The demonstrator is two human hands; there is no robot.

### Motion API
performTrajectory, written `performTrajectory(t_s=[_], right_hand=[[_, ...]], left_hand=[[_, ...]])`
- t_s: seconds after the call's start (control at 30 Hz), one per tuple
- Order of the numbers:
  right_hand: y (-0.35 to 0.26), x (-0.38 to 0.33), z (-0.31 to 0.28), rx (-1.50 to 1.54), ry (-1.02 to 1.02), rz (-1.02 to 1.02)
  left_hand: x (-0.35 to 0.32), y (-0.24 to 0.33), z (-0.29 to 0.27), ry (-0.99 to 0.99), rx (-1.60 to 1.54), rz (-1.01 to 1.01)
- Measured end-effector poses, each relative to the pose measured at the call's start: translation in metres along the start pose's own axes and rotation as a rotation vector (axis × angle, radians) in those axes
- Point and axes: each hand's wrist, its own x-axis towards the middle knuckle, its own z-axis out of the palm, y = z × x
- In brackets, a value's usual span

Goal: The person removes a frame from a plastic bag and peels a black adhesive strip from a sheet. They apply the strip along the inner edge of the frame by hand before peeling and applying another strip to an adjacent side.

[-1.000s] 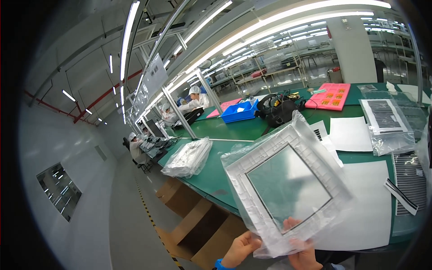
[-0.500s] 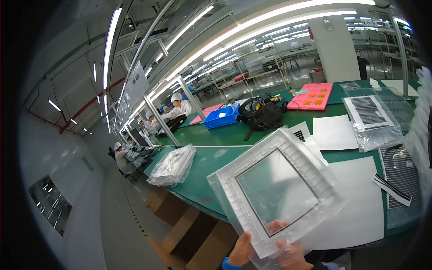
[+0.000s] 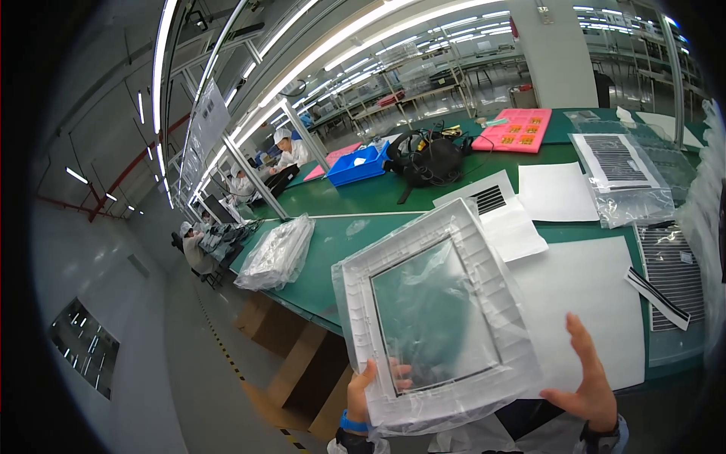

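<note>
A square white plastic frame (image 3: 490, 291) with a large window, wrapped in a clear plastic bag, is held tilted up over the bench's near edge. My left hand (image 3: 364, 390) grips its lower left side, thumb in front and fingers showing through the window. My right hand (image 3: 586, 378) is off the frame at its right, fingers apart and nothing in them. Below and behind that hand lies a large white sheet (image 3: 597, 303) on the green bench. Paper sheets, one a white sheet with a black striped patch (image 3: 490, 198), lie just beyond the frame.
A bagged bundle (image 3: 276, 253) lies at the left bench edge, above open cardboard boxes (image 3: 302, 371). Farther back are a blue tray (image 3: 355, 166), black gear with cables (image 3: 431, 159) and a pink tray (image 3: 518, 130). Bagged striped sheets (image 3: 616, 163) lie right. Co-workers (image 3: 287, 151) sit far left.
My right hand has let go of the frame's lower edge and moved right, opening. The frame has shifted left and turned more upright, still in my left hand. The view has shifted slightly.
</note>
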Motion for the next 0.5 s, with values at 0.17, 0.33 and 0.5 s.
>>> performTrajectory(t_s=[0.17,0.33,0.5], right_hand=[[0.007,-0.028,0.010,0.672,-0.035,0.453],[0.032,-0.048,-0.029,0.974,0.084,0.385],[0.008,-0.034,-0.004,1.136,-0.158,0.742]], left_hand=[[0.009,-0.003,-0.003,-0.028,-0.010,0.070],[-0.001,0.015,-0.011,-0.124,0.066,-0.065],[0.012,0.009,-0.002,-0.322,0.021,-0.128]])
